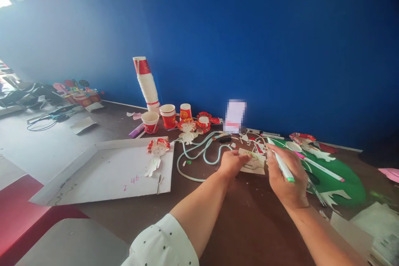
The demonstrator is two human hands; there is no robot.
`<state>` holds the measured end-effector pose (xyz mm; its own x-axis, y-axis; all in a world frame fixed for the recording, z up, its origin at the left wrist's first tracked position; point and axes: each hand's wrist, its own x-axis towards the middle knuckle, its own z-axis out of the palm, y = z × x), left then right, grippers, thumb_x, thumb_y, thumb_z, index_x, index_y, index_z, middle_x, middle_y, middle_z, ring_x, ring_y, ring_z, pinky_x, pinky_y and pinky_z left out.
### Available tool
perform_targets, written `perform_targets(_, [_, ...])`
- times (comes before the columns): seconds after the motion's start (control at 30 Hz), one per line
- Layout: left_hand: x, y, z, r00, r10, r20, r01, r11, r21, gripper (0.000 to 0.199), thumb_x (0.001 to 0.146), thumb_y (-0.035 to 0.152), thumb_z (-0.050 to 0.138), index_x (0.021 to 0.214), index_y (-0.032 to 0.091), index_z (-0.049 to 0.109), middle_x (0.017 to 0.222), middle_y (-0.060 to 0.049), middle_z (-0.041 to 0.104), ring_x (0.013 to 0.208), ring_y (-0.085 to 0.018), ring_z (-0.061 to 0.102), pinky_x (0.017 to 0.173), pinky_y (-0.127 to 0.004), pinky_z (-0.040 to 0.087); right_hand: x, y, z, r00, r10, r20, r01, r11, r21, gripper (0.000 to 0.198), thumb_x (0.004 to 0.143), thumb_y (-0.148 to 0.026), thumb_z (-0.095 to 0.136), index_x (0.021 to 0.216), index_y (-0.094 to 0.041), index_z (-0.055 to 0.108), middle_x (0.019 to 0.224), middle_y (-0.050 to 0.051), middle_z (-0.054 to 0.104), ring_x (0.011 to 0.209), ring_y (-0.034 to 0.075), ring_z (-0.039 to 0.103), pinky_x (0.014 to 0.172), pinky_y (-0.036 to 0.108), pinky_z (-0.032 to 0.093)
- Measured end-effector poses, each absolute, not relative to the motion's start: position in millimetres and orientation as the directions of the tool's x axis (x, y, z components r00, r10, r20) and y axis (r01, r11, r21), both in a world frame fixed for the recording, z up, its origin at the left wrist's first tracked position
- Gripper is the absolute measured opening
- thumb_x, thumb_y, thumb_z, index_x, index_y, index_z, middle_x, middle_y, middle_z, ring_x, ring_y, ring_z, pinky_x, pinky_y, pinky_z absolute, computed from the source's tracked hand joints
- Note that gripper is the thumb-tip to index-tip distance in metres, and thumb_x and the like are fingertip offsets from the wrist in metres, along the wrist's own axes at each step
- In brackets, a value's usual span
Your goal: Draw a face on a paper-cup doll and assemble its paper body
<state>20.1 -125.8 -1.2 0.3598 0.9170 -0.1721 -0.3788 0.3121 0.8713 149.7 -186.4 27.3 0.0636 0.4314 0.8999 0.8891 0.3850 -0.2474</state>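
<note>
My left hand (231,164) grips the left edge of a small cream piece of card (257,167), its thumb lying on top. Faint lines are drawn on the card. In my right hand (290,178) is a white marker with a green end (284,167), held like a pen. The marker's upper end is beside the card's right edge; whether its tip touches the card is hidden. To the right, a pink-and-white marker (324,167) and scissors (317,193) lie on a green round sheet (349,176). Paper scraps (258,148) are scattered behind the card.
A shallow white box lid (109,174) at left holds a paper lion figure (157,149). Behind stand red-and-white paper cups (150,122) and a tall cup stack (148,87). A pale blue cable (205,153) loops left of my hands. A blue partition (264,50) borders the table.
</note>
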Motion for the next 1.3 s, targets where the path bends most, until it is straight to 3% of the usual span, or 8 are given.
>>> perform_targets(0.23, [22.6,-118.6,-6.8,0.329,0.933,-0.144,-0.487,0.298,0.821,0.038,0.053,0.033,0.086,0.080,0.009,0.073,0.071,-0.009,0.071,0.065,-0.019,0.067,0.071,-0.033,0.053,185.6,-192.2,41.2,0.128,0.610,0.782,0.925,0.211,-0.316,0.027,0.087,-0.024,0.055,0.112,-0.023,0.066,0.103,0.006,0.069,0.096,0.023,0.064,0.087,0.037,0.050])
perform_targets(0.37, [21.0,-119.7,-4.1,0.300,0.940,-0.160,-0.520,0.302,0.799,0.038,0.054,0.032,0.086,0.081,0.010,0.072,0.076,-0.009,0.072,0.068,-0.019,0.067,0.072,-0.032,0.053,198.4,-222.4,35.1,0.004,0.785,0.619,0.973,0.140,-0.185,0.032,0.083,-0.021,0.054,0.112,-0.026,0.066,0.102,0.005,0.068,0.091,0.023,0.065,0.077,0.036,0.050])
perform_targets(0.5, [20.0,-124.3,0.6,0.259,0.952,-0.165,-0.518,0.280,0.808,0.037,0.054,0.033,0.086,0.078,0.011,0.069,0.078,-0.009,0.072,0.069,-0.020,0.067,0.070,-0.032,0.053,186.9,-251.9,20.5,-0.112,0.923,0.367,0.988,0.141,-0.054,0.060,0.066,-0.001,0.051,0.118,-0.027,0.064,0.107,0.006,0.067,0.093,0.023,0.063,0.081,0.037,0.045])
perform_targets(0.73, [20.1,-129.7,8.3,0.245,0.955,-0.169,-0.520,0.277,0.808,0.037,0.054,0.032,0.087,0.078,0.011,0.068,0.075,-0.008,0.071,0.070,-0.021,0.069,0.075,-0.034,0.053,170.0,-258.5,13.1,-0.140,0.960,0.243,0.981,0.168,-0.097,0.065,0.079,0.003,0.039,0.130,-0.032,0.059,0.103,0.006,0.067,0.106,0.024,0.060,0.087,0.038,0.042])
perform_targets(0.87, [22.3,-132.1,10.0,0.230,0.958,-0.170,-0.553,0.273,0.787,0.037,0.055,0.032,0.086,0.080,0.012,0.068,0.075,-0.007,0.071,0.070,-0.020,0.069,0.073,-0.032,0.053,170.3,-248.7,24.5,0.065,0.954,0.293,0.928,0.050,-0.369,0.052,0.085,-0.007,0.041,0.130,-0.025,0.058,0.110,0.008,0.069,0.103,0.024,0.065,0.086,0.038,0.047])
perform_targets(0.97, [25.0,-135.5,11.8,0.273,0.948,-0.164,-0.596,0.301,0.744,0.038,0.060,0.034,0.085,0.086,0.012,0.068,0.082,-0.008,0.072,0.072,-0.020,0.068,0.072,-0.032,0.053,164.2,-232.0,34.2,0.287,0.943,0.168,0.645,-0.061,-0.762,0.037,0.090,-0.039,0.051,0.120,-0.019,0.060,0.096,0.008,0.073,0.082,0.022,0.071,0.068,0.034,0.054])
perform_targets(1.03, [26.3,-137.4,13.3,0.288,0.947,-0.142,-0.637,0.300,0.710,0.038,0.060,0.033,0.084,0.087,0.012,0.068,0.084,-0.009,0.072,0.074,-0.020,0.068,0.074,-0.031,0.053,156.6,-218.2,36.9,0.335,0.940,0.062,0.423,-0.092,-0.902,0.043,0.084,-0.051,0.057,0.111,-0.018,0.062,0.085,0.007,0.074,0.071,0.022,0.071,0.052,0.030,0.050])
perform_targets(1.3, [28.6,-135.6,7.0,0.277,0.955,-0.107,-0.661,0.270,0.700,0.041,0.059,0.038,0.085,0.086,0.012,0.069,0.082,-0.009,0.072,0.075,-0.022,0.069,0.074,-0.032,0.052,128.9,-183.4,13.3,0.381,0.920,0.090,0.253,-0.011,-0.967,0.036,0.081,-0.054,0.058,0.087,-0.019,0.065,0.069,0.003,0.070,0.057,0.019,0.065,0.042,0.026,0.040])
